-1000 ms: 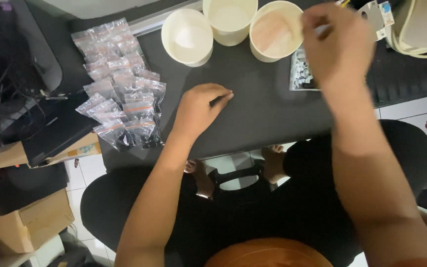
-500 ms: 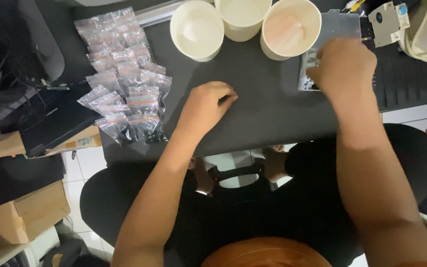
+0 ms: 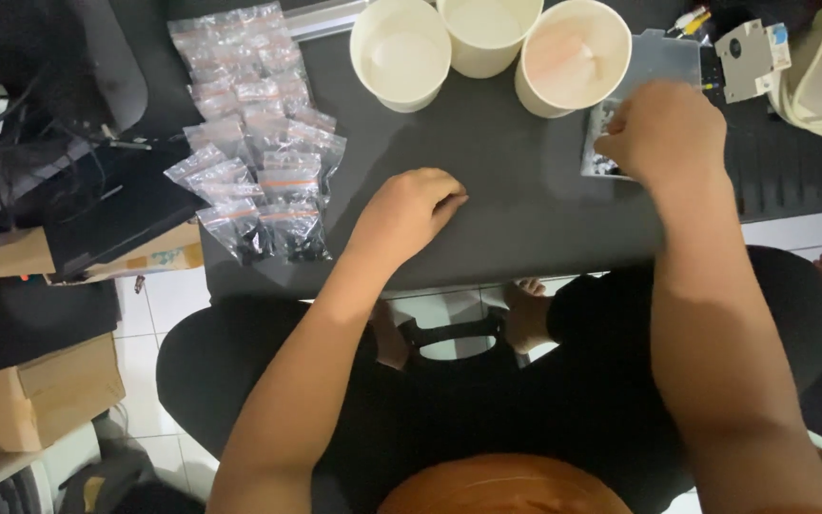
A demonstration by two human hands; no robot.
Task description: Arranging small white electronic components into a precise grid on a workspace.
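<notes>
Currently I see the right hand (image 3: pixel 666 133) picking in the small clear tray of dark parts (image 3: pixel 601 164), fingers pinched together there; left hand (image 3: pixel 409 211) rests curled on the dark grey tabletop (image 3: pixel 506 219). Next needs a clean lift.

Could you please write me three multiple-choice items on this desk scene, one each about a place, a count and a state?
1. Where do the small plastic bags lie?
A. left of the left hand
B. inside a cup
C. on the floor

2. How many paper cups stand at the far edge of the dark table?
A. one
B. three
C. five

3. What is the right hand doing?
A. hanging off the table
B. holding a cup
C. resting on a clear tray of small parts

Answers: 1 A, the bags lie piled left of it. 2 B, three rims show. 3 C, its fingers touch the tray.
</notes>
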